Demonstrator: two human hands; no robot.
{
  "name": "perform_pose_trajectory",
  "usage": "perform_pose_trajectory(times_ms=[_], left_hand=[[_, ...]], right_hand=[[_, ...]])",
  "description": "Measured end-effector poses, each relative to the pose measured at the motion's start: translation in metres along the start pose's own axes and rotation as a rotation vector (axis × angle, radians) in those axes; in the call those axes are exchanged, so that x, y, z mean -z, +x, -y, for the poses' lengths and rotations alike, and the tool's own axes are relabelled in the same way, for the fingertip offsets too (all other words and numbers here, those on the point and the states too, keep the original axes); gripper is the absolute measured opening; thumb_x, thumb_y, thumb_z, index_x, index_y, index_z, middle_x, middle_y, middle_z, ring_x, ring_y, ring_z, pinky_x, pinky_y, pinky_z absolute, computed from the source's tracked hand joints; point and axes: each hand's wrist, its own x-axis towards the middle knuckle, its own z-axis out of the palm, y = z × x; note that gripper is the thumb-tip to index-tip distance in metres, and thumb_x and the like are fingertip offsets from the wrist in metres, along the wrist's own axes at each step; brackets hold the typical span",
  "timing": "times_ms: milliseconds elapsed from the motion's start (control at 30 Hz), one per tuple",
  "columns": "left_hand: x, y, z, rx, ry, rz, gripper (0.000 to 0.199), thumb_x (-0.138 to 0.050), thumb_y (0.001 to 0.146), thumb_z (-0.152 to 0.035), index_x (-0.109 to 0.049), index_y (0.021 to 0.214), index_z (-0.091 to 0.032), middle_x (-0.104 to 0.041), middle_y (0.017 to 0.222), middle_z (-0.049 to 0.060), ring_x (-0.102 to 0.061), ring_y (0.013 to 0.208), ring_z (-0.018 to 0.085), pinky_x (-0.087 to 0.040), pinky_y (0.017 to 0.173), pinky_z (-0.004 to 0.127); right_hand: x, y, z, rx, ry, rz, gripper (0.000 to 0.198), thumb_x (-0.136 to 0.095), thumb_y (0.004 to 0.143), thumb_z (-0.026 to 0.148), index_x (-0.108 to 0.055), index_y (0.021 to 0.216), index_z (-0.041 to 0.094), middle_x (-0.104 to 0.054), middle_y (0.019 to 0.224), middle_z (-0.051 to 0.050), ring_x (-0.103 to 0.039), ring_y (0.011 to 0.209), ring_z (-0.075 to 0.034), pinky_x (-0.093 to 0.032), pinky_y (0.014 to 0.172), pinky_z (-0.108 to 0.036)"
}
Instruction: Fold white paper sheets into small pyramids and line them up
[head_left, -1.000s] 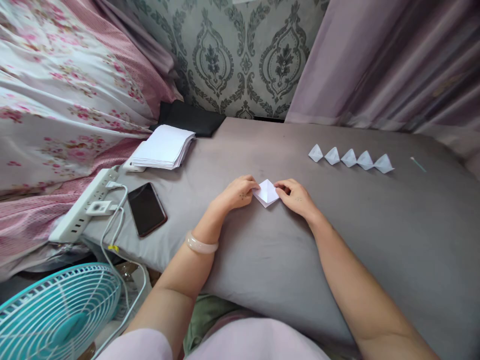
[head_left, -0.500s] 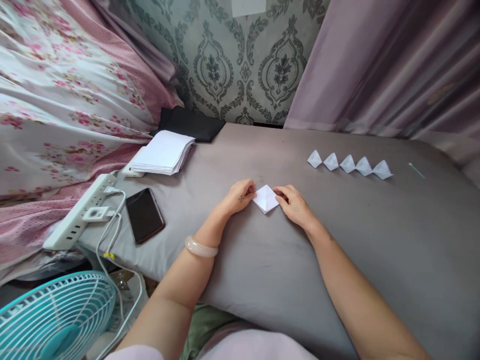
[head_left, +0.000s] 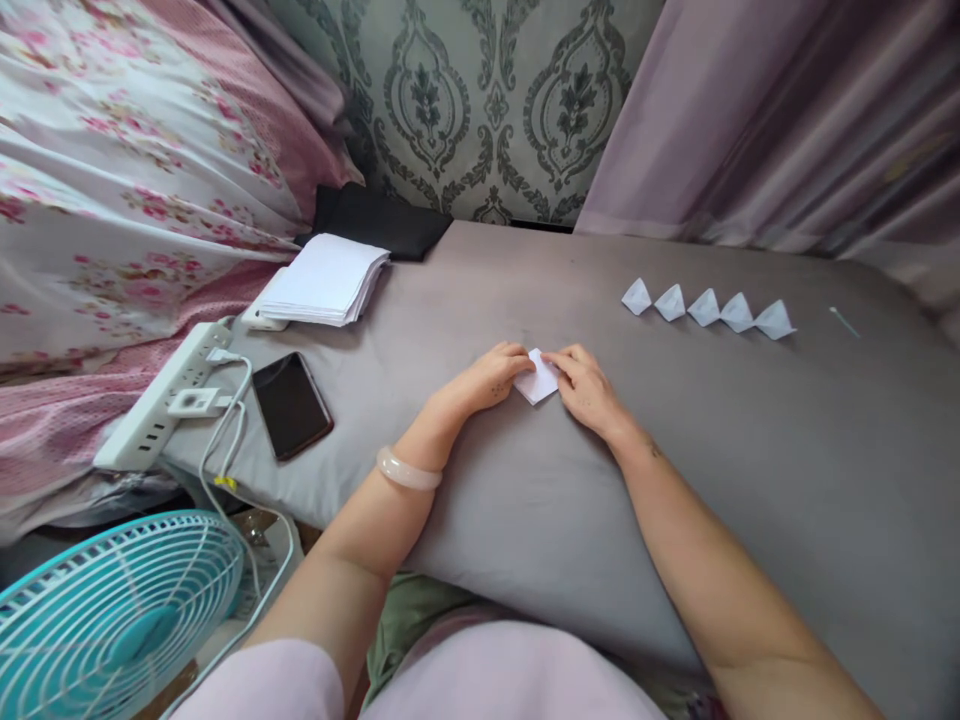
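Grey surface [head_left: 750, 450]: a small folded white paper [head_left: 541, 379] is pinched flat by curled left hand [head_left: 491, 378] and right hand [head_left: 587, 390].

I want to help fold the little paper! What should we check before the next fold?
1. Both hands on the small white folded paper: ok; the left hand and right hand press it from either side.
2. Paper lying flat on the grey padded surface: ok.
3. Edges lined up under the fingers: cannot tell, the fingers cover them.
4. Row of five finished white paper shapes out of the way: ok, off to the right.
5. Stack of white paper sheets available: ok, at far left.
6. Black phone away from the fold: ok.
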Motion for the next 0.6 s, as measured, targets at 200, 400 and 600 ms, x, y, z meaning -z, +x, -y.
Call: perform_pose_trajectory(times_ms=[200, 400, 600], left_hand=[[0.002, -0.001, -0.001, 0.023, -0.038, -0.02, 0.027, -0.041, 0.09, -0.013, -0.066, 0.103, -0.015, -0.062, 0.104, 0.011, -0.056, 0.098, 0.02, -0.045, 0.091, 0.035], [0.007, -0.003, -0.007, 0.035, -0.057, 0.003, 0.023, -0.048, 0.092, -0.022, -0.066, 0.103, -0.013, -0.061, 0.104, 0.012, -0.056, 0.099, 0.02, -0.044, 0.092, 0.035], [0.006, -0.003, -0.007, 0.038, -0.037, 0.009, 0.022, -0.05, 0.091, -0.021, -0.065, 0.105, -0.013, -0.06, 0.106, 0.012, -0.054, 0.102, 0.021, -0.043, 0.095, 0.036]], right_hand=[[-0.002, -0.002, 0.005, 0.0, 0.106, -0.067, 0.037, -0.042, 0.084, 0.012, -0.072, 0.104, 0.021, -0.064, 0.103, -0.008, -0.057, 0.099, -0.022, -0.043, 0.094, -0.039], [0.002, -0.011, 0.016, -0.106, 0.083, -0.037, 0.036, -0.055, 0.084, 0.038, -0.069, 0.112, 0.02, -0.062, 0.113, -0.01, -0.054, 0.107, -0.026, -0.041, 0.099, -0.042], [0.003, -0.017, 0.02, -0.118, 0.049, -0.001, 0.043, -0.06, 0.081, 0.044, -0.066, 0.118, 0.022, -0.059, 0.121, -0.008, -0.049, 0.114, -0.028, -0.04, 0.103, -0.043]])
